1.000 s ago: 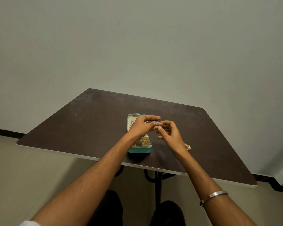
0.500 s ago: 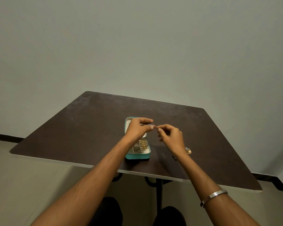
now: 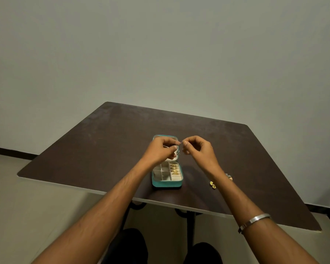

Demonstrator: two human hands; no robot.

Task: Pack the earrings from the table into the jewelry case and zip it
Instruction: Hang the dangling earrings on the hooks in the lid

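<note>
An open teal jewelry case (image 3: 167,183) stands near the table's front edge, its lid raised behind my hands. Its cream compartments hold several gold earrings (image 3: 174,169) on the right side. My left hand (image 3: 163,150) pinches a small dark dangling earring (image 3: 178,152) above the case. My right hand (image 3: 197,150) pinches something tiny at its fingertips, right beside the left fingertips; what it holds is too small to make out. Two loose earrings lie on the table by my right forearm: a gold one (image 3: 212,184) and another (image 3: 229,177) partly hidden.
The dark brown table (image 3: 103,149) stands against a plain grey wall. Its front edge runs just below the case. My knees show under the table. A metal bangle (image 3: 253,221) sits on my right forearm.
Both hands have shifted slightly left over the case lid, and their fingertips have drawn a little apart. The earring now hangs from my left fingers. The camera view tilted a bit.
</note>
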